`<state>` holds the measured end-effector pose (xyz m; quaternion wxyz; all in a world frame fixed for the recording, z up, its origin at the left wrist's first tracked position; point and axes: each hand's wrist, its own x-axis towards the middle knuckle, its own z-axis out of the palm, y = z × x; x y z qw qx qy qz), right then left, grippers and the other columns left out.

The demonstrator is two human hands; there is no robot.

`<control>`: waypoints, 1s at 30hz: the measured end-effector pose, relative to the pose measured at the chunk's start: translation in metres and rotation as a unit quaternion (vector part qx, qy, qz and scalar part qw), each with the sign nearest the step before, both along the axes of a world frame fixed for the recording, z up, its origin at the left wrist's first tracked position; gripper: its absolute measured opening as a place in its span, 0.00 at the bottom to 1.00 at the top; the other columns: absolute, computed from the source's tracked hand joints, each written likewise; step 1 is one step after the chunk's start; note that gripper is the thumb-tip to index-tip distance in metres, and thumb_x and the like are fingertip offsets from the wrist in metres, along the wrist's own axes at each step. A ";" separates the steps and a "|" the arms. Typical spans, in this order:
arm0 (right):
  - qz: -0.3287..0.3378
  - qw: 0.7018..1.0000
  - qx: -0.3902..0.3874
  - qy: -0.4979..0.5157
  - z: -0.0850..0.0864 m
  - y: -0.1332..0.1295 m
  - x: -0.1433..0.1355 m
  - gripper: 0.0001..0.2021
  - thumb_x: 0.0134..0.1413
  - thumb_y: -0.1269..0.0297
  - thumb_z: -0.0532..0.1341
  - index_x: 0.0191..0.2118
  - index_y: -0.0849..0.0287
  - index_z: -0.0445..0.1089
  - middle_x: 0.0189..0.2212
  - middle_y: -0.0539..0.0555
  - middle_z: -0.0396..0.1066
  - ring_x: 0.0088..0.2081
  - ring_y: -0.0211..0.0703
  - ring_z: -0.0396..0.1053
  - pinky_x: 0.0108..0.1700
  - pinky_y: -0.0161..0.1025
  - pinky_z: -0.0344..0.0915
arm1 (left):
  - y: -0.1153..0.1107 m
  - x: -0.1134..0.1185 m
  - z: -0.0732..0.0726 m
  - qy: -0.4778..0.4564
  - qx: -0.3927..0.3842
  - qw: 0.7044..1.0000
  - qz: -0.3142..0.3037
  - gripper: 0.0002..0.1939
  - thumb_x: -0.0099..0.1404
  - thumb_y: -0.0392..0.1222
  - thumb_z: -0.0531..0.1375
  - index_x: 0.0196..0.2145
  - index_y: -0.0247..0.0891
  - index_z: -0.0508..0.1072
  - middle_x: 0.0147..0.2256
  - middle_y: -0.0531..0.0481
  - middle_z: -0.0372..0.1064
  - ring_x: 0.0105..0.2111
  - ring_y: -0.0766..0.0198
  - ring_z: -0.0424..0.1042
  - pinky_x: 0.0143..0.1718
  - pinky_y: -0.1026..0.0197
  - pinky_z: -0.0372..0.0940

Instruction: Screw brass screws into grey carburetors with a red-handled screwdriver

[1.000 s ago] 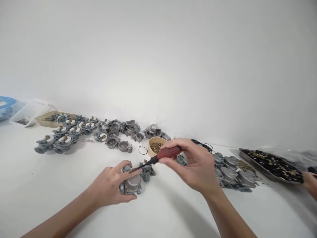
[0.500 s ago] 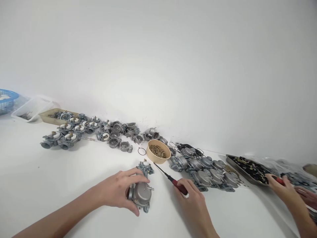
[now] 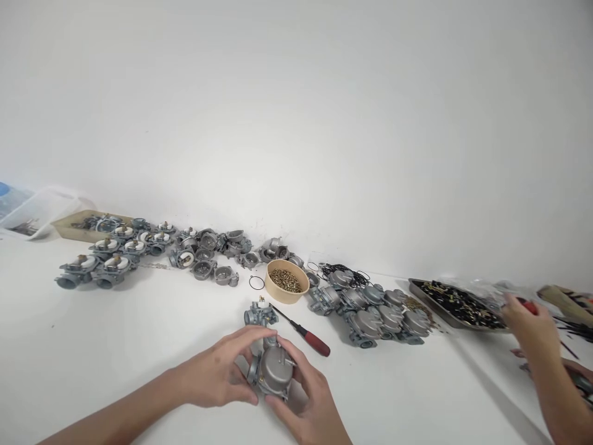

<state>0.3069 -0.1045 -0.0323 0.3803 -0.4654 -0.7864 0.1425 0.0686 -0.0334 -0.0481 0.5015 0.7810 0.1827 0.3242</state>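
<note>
Between my two hands is a grey metal carburetor (image 3: 277, 369) with its rounded float bowl facing up. My left hand (image 3: 221, 369) grips it from the left, thumb low and fingers over the top. From the right, my right hand (image 3: 311, 395) has its fingers and thumb around the other side. A second carburetor body (image 3: 260, 314) with a white float stands just beyond. The red-handled screwdriver (image 3: 315, 342) lies on the table, its tip near the round tub (image 3: 287, 295) of small brass-coloured screws. A thin black ring (image 3: 256, 282) lies left of the tub.
Carburetor bodies with white floats (image 3: 115, 264) and loose bowls (image 3: 202, 269) stand to the left. Closed carburetors (image 3: 367, 322) are grouped at right, before black rings (image 3: 352, 275). Farther right are a metal tray (image 3: 456, 321) of dark parts and another person's hand (image 3: 532, 324) with a red-handled tool.
My right hand has put the screwdriver down on the table and moved left onto the carburetor. My left hand has stayed on it. The other person's hand has shifted too.
</note>
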 end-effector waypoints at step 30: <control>-0.599 0.801 0.012 -0.023 0.025 -0.004 0.275 0.40 0.42 0.38 0.66 0.59 0.57 0.66 0.35 0.62 0.79 0.42 0.65 0.78 0.47 0.55 0.71 | 0.048 0.027 -0.004 0.221 0.050 0.937 0.265 0.35 0.67 0.53 0.60 0.70 0.53 0.58 0.54 0.43 0.73 0.57 0.42 0.69 0.54 0.45 0.64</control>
